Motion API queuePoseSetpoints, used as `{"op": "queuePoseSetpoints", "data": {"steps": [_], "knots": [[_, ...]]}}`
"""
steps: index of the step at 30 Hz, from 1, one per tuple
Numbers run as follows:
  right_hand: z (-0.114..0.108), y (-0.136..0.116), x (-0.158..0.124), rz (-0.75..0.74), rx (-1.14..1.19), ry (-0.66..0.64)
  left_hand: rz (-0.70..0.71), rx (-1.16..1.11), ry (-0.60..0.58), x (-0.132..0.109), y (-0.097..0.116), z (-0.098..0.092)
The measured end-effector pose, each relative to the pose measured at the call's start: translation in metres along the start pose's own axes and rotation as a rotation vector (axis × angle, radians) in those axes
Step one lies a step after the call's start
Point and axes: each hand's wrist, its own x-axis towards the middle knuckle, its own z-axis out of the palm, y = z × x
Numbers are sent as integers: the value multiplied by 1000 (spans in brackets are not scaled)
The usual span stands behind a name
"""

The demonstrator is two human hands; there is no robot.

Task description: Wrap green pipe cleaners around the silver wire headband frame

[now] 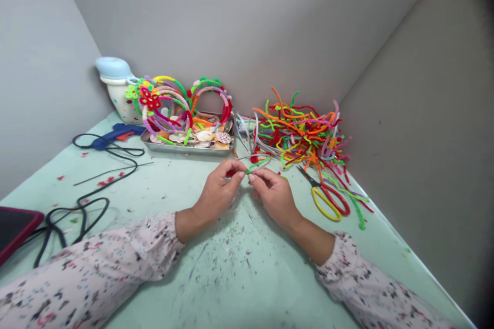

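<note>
My left hand (218, 191) and my right hand (272, 194) meet over the middle of the pale green table (231, 277). Both pinch a thin grey headband (258, 157) partly wrapped in green and red pipe cleaner (256, 166). The left fingers close on its red end, the right fingers on the green stretch. The band arcs away toward the wall. Just behind the hands lies a heap of coloured pipe cleaners (304, 133).
Yellow- and red-handled scissors (328, 199) lie right of my right hand. A metal tray (189, 146) with shells and finished wrapped headbands (173, 105) stands at the back. A blue glue gun (116, 134), its black cable (83, 205), a white pot (118, 87) and a red-edged tablet (15, 226) are on the left.
</note>
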Motion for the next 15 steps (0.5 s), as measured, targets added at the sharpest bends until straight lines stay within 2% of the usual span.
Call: {"op": "queuePoseSetpoints", "data": {"steps": [10, 15], "knots": [[-3, -1, 2, 155, 57, -5, 7, 29, -12, 0, -2, 2], [-3, 4, 3, 181, 113, -2, -3, 55, 0, 0, -2, 2]]}}
